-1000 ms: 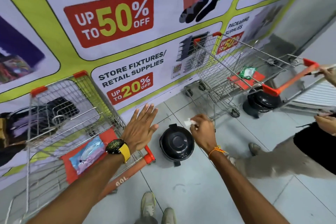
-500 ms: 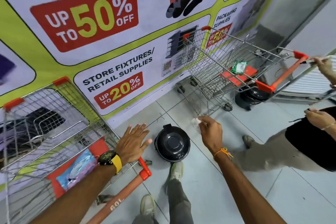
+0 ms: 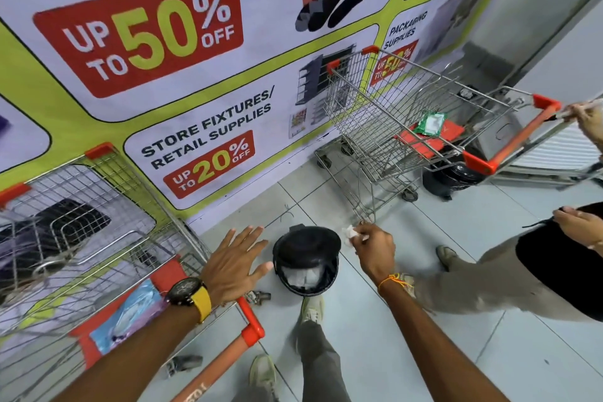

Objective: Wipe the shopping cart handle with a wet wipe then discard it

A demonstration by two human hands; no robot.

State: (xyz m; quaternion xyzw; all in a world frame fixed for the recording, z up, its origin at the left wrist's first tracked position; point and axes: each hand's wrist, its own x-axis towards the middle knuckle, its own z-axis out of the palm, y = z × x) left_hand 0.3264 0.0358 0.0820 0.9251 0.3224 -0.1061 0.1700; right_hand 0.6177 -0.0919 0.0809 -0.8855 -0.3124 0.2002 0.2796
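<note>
My right hand (image 3: pixel 372 250) pinches a crumpled white wet wipe (image 3: pixel 349 232) just above and to the right of a small black pedal bin (image 3: pixel 306 259). The bin's lid is tipped up and white wipes lie inside. My foot (image 3: pixel 311 308) rests at the bin's near edge. My left hand (image 3: pixel 235 263) hovers with spread fingers and holds nothing, above the orange handle (image 3: pixel 225 359) of the wire shopping cart (image 3: pixel 81 238) at my left. A blue pack of wipes (image 3: pixel 127 316) lies on that cart's red seat flap.
A second wire cart (image 3: pixel 404 127) with an orange handle stands at the right, with a green wipe pack (image 3: pixel 430 122) inside. Another person (image 3: pixel 522 268) stands there, one hand on that handle. A second black bin (image 3: pixel 453 176) sits under it. A sale banner (image 3: pixel 195 75) covers the wall.
The bin's lid has swung up, with my foot moved to its near edge. My right hand with the wipe stays just right of the bin. My left hand has dropped closer to the cart handle.
</note>
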